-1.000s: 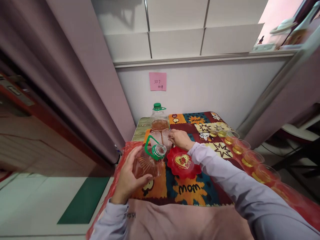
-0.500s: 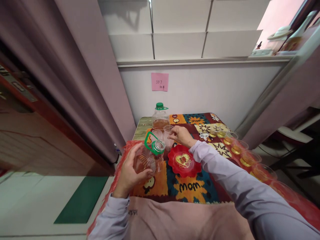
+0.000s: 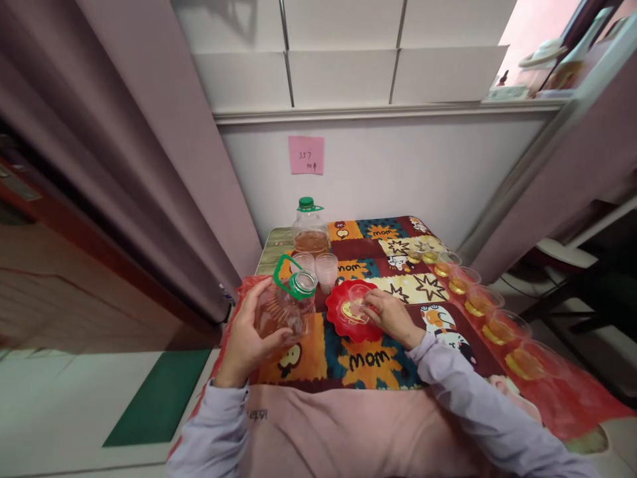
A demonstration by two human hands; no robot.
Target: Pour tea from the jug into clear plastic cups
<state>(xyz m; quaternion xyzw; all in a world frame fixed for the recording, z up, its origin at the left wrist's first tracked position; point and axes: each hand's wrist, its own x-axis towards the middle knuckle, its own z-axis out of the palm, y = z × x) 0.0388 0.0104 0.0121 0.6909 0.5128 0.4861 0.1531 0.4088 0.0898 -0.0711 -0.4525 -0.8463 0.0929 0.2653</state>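
My left hand point(image 3: 247, 330) is wrapped round a clear plastic jug point(image 3: 283, 307) of amber liquid with a green neck ring and raised green handle, tilted toward the right. My right hand point(image 3: 393, 317) holds a small clear plastic cup point(image 3: 357, 297) on the red scalloped plate point(image 3: 340, 318) with a heart picture. Two stacks of clear cups point(image 3: 326, 269) stand just behind the plate. A second jug point(image 3: 309, 228) with a green cap stands upright at the far edge of the table.
The small table wears a patterned "mom" cloth point(image 3: 378, 362). A curved row of several cups with amber liquid point(image 3: 468, 282) runs along its right side. A curtain point(image 3: 149, 166) hangs to the left, a wall with a pink note point(image 3: 305, 155) behind, chairs on the right.
My right hand has come back from the cup stacks with one clear cup and set it on the red plate. The left hand still holds the tilted jug.
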